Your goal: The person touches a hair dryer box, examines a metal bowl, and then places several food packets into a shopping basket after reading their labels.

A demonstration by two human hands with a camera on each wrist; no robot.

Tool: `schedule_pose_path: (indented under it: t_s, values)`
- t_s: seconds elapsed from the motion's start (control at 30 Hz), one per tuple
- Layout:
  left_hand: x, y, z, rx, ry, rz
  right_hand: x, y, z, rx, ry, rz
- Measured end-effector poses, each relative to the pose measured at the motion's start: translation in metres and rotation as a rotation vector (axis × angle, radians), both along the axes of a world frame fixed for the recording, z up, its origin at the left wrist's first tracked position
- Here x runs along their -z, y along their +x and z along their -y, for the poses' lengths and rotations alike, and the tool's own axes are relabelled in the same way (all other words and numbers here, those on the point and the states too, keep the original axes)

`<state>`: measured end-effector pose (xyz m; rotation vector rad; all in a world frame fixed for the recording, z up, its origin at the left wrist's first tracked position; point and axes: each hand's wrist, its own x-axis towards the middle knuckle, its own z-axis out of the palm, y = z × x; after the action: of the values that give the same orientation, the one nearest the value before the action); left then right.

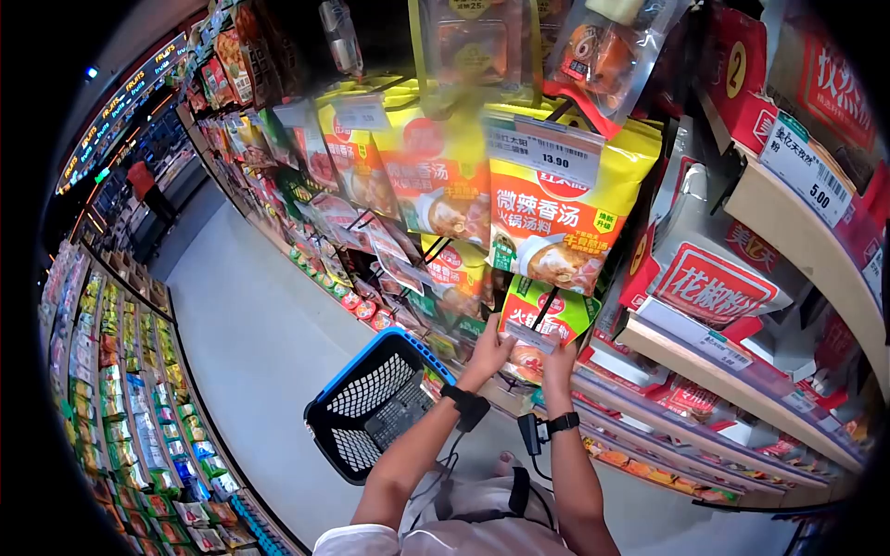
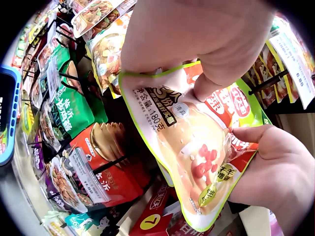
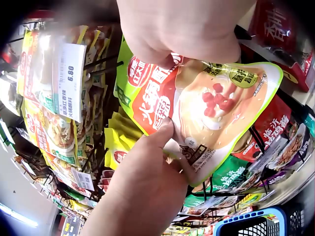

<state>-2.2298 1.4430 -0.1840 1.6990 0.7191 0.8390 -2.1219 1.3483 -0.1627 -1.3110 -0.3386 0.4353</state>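
A hotpot seasoning packet [image 1: 530,301], green at the top with a bowl of soup printed on it, is held between both hands on the low part of the rack. My left hand [image 1: 489,354] pinches one edge of it, the thumb pressed on the printed front. From the other side my right hand [image 1: 558,363] grips it, thumb also on the front. Up close in the left wrist view, the packet [image 2: 197,142] looks slightly creased between the thumbs. A hook and its price tag [image 1: 530,339] overlap the packet in the head view. Fingers behind the packet are hidden.
Yellow seasoning packets [image 1: 556,222] hang on hooks just above. A black shopping basket with a blue rim [image 1: 408,343] stands on the floor at left. Shelves of boxed spices [image 1: 718,283] jut out at right. Across the aisle are stocked shelves [image 1: 139,389]; a person [image 1: 144,183] stands far off.
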Motion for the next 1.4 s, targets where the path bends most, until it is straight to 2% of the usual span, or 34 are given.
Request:
schedule_pose_path:
  t_s: [0.07, 0.17, 0.2, 0.23, 0.27, 0.3, 0.33, 0.37, 0.4, 0.43, 0.5, 0.57, 0.6, 0.63, 0.7, 0.73, 0.77, 0.8, 0.83, 0.87, 0.9, 0.93, 1.0, 1.03, 1.07, 1.1, 1.17, 1.2, 1.23, 1.27, 1.3, 1.33, 1.37, 1.4]
  values:
    - [0.009, 0.002, -0.004, -0.001, -0.069, -0.061, -0.003, -0.001, -0.001, 0.021, -0.008, 0.011]
    - [0.006, 0.011, -0.003, 0.003, -0.031, 0.088, -0.015, 0.0, -0.002, 0.032, -0.001, -0.07]
    - [-0.014, 0.009, 0.001, -0.006, -0.157, -0.025, -0.021, -0.003, -0.002, 0.072, -0.008, 0.022]
    - [-0.046, 0.004, 0.006, -0.013, -0.076, -0.103, 0.003, 0.005, -0.005, 0.115, -0.092, 0.214]
    - [-0.032, 0.006, -0.001, -0.061, 0.144, -0.066, 0.053, 0.03, -0.004, 0.133, -0.298, 0.518]
    - [-0.017, 0.009, -0.006, -0.133, 0.366, -0.04, 0.072, 0.04, -0.01, 0.144, -0.2, 0.428]
    - [-0.005, 0.012, -0.011, -0.199, 0.411, -0.106, 0.092, 0.05, -0.014, 0.158, -0.098, 0.339]
    - [-0.023, 0.0, -0.013, -0.077, 0.331, -0.233, 0.113, 0.061, -0.019, 0.177, 0.006, 0.253]
    - [-0.009, -0.009, -0.01, -0.188, 0.48, -0.231, 0.075, 0.048, -0.048, 0.163, 0.039, 0.271]
    - [-0.025, -0.025, -0.012, -0.001, 0.179, -0.369, 0.049, 0.03, -0.044, 0.239, 0.004, 0.316]
    - [0.014, -0.061, -0.022, 0.203, -0.057, -0.138, 0.027, -0.007, -0.044, 0.363, -0.077, 0.379]
    - [0.022, -0.13, -0.034, 0.432, -0.333, -0.157, 0.029, -0.041, -0.043, 0.447, -0.164, 0.385]
    - [0.106, -0.149, -0.038, 0.318, -0.221, -0.108, 0.038, -0.058, -0.046, 0.427, -0.172, 0.403]
    - [0.111, -0.208, -0.042, 0.226, -0.123, -0.151, 0.055, -0.074, -0.047, 0.442, -0.263, 0.276]
    - [0.132, -0.315, -0.032, -0.171, -0.472, -0.318, 0.095, -0.096, -0.036, 0.499, -0.469, 0.045]
    - [0.128, -0.372, -0.025, -0.354, -0.281, -0.257, 0.113, -0.101, -0.03, 0.545, -0.575, -0.062]
    - [0.178, -0.417, -0.014, -0.537, -0.467, -0.562, 0.138, -0.105, -0.024, 0.517, -0.67, -0.132]
    - [0.182, -0.464, -0.004, -0.668, -0.473, -0.67, 0.161, -0.101, -0.019, 0.465, -0.777, -0.121]
    - [0.225, -0.503, 0.017, -0.854, -0.506, -0.633, 0.184, -0.097, -0.013, 0.409, -0.883, -0.106]
    - [0.219, -0.537, 0.03, -0.946, -0.588, -0.605, 0.208, -0.092, -0.006, 0.35, -0.986, -0.087]
    - [0.257, -0.569, 0.051, -1.077, -0.579, -0.537, 0.214, -0.088, 0.002, 0.18, -0.954, -0.207]
    - [0.259, -0.593, 0.058, -1.15, -0.595, -0.505, 0.211, -0.092, 0.005, 0.006, -0.928, -0.322]
    - [0.278, -0.621, 0.075, -1.258, -0.747, -0.412, 0.232, -0.125, -0.009, -0.028, -0.846, -0.846]
    - [0.271, -0.623, 0.073, -1.276, -0.929, -0.377, 0.23, -0.154, -0.028, 0.074, -0.858, -0.971]
    - [0.28, -0.621, 0.071, -1.34, -0.994, -0.442, 0.253, -0.161, -0.025, -0.207, -0.782, -1.002]
    - [0.298, -0.618, 0.069, -1.423, -1.036, -0.505, 0.253, -0.203, -0.054, -0.388, -0.962, -0.795]
    - [0.353, -0.606, 0.078, -1.497, -0.728, -0.745, 0.266, -0.285, -0.116, -0.741, -1.304, -0.247]
    - [0.352, -0.596, 0.066, -1.502, -0.824, -0.585, 0.304, -0.3, -0.135, -0.922, -1.366, -0.011]
    - [0.341, -0.588, 0.055, -1.501, -0.923, -0.427, 0.334, -0.318, -0.158, -1.124, -1.374, 0.221]
    - [0.361, -0.584, 0.067, -1.525, -0.841, -0.444, 0.382, -0.319, -0.174, -1.294, -1.327, 0.531]
    - [0.357, -0.58, 0.066, -1.525, -0.853, -0.516, 0.437, -0.319, -0.191, -1.404, -1.192, 0.774]
    - [0.382, -0.584, 0.096, -1.57, -0.835, -0.562, 0.466, -0.34, -0.22, -1.423, -1.22, 0.902]
    - [0.386, -0.588, 0.11, -1.629, -0.95, -0.401, 0.517, -0.332, -0.238, -1.514, -0.984, 1.153]
    - [0.38, -0.586, 0.111, -1.644, -0.958, -0.659, 0.547, -0.333, -0.265, -1.583, -0.957, 1.654]
